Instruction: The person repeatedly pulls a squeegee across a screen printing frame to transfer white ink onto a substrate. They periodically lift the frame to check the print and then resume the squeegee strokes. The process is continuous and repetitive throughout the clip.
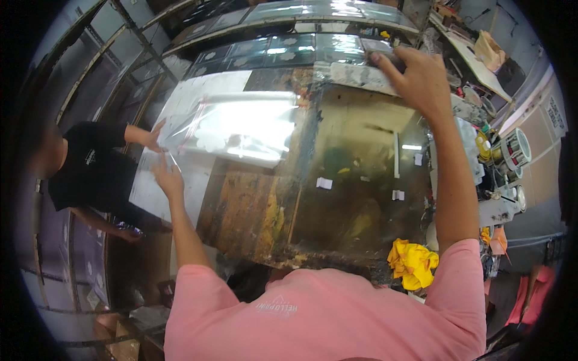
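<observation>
My left hand (168,178) reaches to the left end of a glossy clear plastic sheet (241,129). Its fingers are apart at the sheet's edge, over a white board (186,96). A co-worker's hand (155,136) touches the same end of the sheet. At the far right, my right hand (424,81) has its thumb and fingers curled around a dark thing (394,61) that I cannot make out. This is above the pale far bar (355,78) of a framed, see-through brownish panel (349,210). Small white pieces (324,183) lie on that panel.
A co-worker in black (99,159) stands at the left beside metal racks (129,24). Printed clear sheets (265,51) lie beyond the stained wooden table (241,198). A crumpled yellow cloth (412,263) sits near my right arm. Cans (515,147) crowd the right side.
</observation>
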A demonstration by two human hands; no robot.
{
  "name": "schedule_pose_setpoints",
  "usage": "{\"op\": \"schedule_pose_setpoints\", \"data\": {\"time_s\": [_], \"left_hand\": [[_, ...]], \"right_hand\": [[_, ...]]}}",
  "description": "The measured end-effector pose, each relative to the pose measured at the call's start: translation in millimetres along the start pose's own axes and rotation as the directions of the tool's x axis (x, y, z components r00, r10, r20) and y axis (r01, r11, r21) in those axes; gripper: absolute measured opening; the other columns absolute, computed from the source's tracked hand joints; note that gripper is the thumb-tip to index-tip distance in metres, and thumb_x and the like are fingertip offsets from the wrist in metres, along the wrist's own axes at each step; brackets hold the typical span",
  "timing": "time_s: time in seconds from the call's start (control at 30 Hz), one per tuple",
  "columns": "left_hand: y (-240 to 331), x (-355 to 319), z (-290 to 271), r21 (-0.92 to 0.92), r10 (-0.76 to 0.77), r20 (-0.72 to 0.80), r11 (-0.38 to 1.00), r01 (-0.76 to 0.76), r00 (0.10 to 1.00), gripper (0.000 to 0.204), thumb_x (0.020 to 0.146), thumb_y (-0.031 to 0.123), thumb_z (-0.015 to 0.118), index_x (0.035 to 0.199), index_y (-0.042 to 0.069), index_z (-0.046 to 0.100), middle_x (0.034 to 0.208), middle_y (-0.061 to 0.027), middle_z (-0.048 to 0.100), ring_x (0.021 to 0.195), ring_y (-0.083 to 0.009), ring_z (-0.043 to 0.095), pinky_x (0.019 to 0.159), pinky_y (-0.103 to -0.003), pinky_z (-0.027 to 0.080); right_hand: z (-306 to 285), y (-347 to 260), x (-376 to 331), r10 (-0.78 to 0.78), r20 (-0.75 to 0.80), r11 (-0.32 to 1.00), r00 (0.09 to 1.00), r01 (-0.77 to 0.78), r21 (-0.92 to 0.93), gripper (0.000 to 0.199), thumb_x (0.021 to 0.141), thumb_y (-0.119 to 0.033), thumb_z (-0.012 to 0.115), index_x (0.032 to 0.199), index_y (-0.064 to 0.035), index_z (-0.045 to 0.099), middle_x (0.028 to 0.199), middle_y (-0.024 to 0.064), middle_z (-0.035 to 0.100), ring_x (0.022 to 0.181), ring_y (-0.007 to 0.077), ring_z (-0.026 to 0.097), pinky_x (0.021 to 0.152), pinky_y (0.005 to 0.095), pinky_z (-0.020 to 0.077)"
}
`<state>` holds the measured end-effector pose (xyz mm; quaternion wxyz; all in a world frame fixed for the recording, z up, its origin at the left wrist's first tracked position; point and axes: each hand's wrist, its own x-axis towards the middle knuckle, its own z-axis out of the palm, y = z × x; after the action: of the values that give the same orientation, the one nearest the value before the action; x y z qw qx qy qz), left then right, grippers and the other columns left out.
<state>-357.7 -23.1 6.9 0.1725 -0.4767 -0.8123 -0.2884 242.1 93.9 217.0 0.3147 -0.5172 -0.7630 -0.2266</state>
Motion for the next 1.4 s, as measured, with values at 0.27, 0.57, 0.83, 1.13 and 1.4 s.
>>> {"op": "schedule_pose_setpoints", "data": {"time_s": [0.27, 0.57, 0.83, 1.13, 1.4], "left_hand": [[210.8, -117.2, 38.7, -0.234, 0.672, 0.109, 0.734, -0.638, 0.733, 0.05, 0.094, 0.042, 0.077, 0.128, 0.006, 0.072, 0.137, -0.0131, 0.072, 0.137, -0.0352, 0.06, 0.128, -0.061, 0.022], [224.8, -108.0, 63.0, -0.269, 0.523, 0.25, 0.846, -0.461, 0.815, 0.024, 0.101, 0.023, 0.068, 0.107, 0.003, 0.079, 0.106, -0.0154, 0.08, 0.099, -0.0317, 0.076, 0.112, -0.052, 0.048], [217.0, -80.8, 65.1, -0.68, 0.068, 0.393, 0.693, 0.24, 0.917, 0.025, 0.094, 0.023, 0.077, 0.107, 0.002, 0.083, 0.098, -0.0124, 0.082, 0.081, -0.0193, 0.075, 0.079, -0.036, 0.057], [246.1, -34.2, 15.9, -0.525, 0.488, 0.127, 0.772, -0.359, 0.864, 0.018, 0.1, 0.017, 0.073, 0.113, 0.006, 0.077, 0.11, -0.0137, 0.08, 0.101, -0.0321, 0.077, 0.089, -0.038, 0.059], [358.5, -147.5, 49.3, -0.527, 0.851, 0.049, 0.467, -0.71, 0.523, 0.016, 0.096, 0.017, 0.068, 0.105, 0.004, 0.07, 0.096, -0.0166, 0.075, 0.091, -0.0372, 0.072, 0.08, -0.048, 0.058]], "right_hand": [[0.3, 5.2, 10.9, -0.025, 0.045, 1.0, 0.999, 0.026, -0.011, 0.065, 0.101, -0.062, 0.059, 0.109, 0.0004, 0.077, 0.098, 0.0216, 0.074, 0.089, 0.0437, 0.068, 0.085, 0.05, 0.0489], [4.0, 11.7, 11.5, -0.008, -0.011, 1.0, 1.0, 0.008, 0.028, 0.063, 0.1, -0.061, 0.062, 0.107, -0.0012, 0.079, 0.092, 0.0214, 0.075, 0.085, 0.043, 0.071, 0.083, 0.0478, 0.0521], [1.9, 10.3, 10.5, 0.022, 0.028, 0.999, 0.999, -0.023, 0.036, 0.068, 0.101, -0.065, 0.058, 0.106, -0.0008, 0.077, 0.097, 0.02, 0.075, 0.092, 0.0397, 0.069, 0.09, 0.0482, 0.0481], [5.5, 10.4, 6.4, 0.001, 0.013, 0.999, 1.0, -0.001, 0.036, 0.072, 0.101, -0.07, 0.053, 0.101, -0.002, 0.077, 0.092, 0.0189, 0.075, 0.092, 0.039, 0.07, 0.088, 0.0509, 0.0487], [0.5, 8.2, 7.0, 0.006, 0.016, 0.999, 1.0, -0.006, 0.035, 0.065, 0.099, -0.064, 0.057, 0.091, -0.0029, 0.076, 0.086, 0.0213, 0.074, 0.087, 0.0405, 0.071, 0.083, 0.0524, 0.0487]]}}
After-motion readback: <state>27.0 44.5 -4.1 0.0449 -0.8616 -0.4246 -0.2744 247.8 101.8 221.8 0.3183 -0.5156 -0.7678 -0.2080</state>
